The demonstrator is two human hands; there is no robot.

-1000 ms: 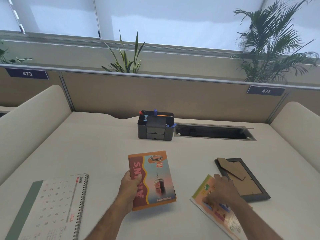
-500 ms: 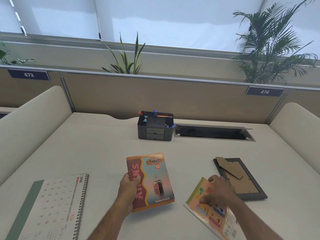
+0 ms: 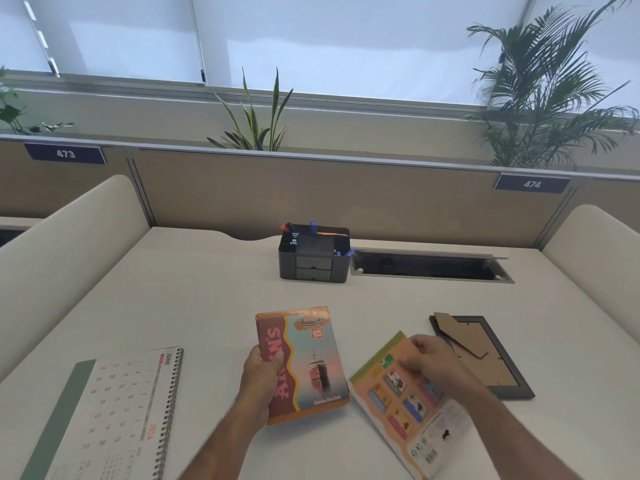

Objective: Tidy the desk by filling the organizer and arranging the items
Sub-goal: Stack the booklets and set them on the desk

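Note:
My left hand (image 3: 259,379) grips an orange hardcover book (image 3: 311,362) by its spine edge and holds it just above the desk, in front of me. To its right my right hand (image 3: 433,362), blurred by motion, holds the far edge of a thin colourful booklet (image 3: 408,407), whose left side looks raised off the desk. The black desk organizer (image 3: 313,268) stands at the back centre with pens and markers in its compartments and two small drawers pushed in.
A black picture frame (image 3: 502,368) lies face down right of the booklet, its cardboard stand up. A spiral desk calendar (image 3: 114,410) lies flat at the front left. An open cable slot (image 3: 429,266) runs right of the organizer. Padded dividers flank the desk.
My right hand has drawn the booklet leftward, away from the picture frame and close to the book. The book in my left hand has shifted only slightly.

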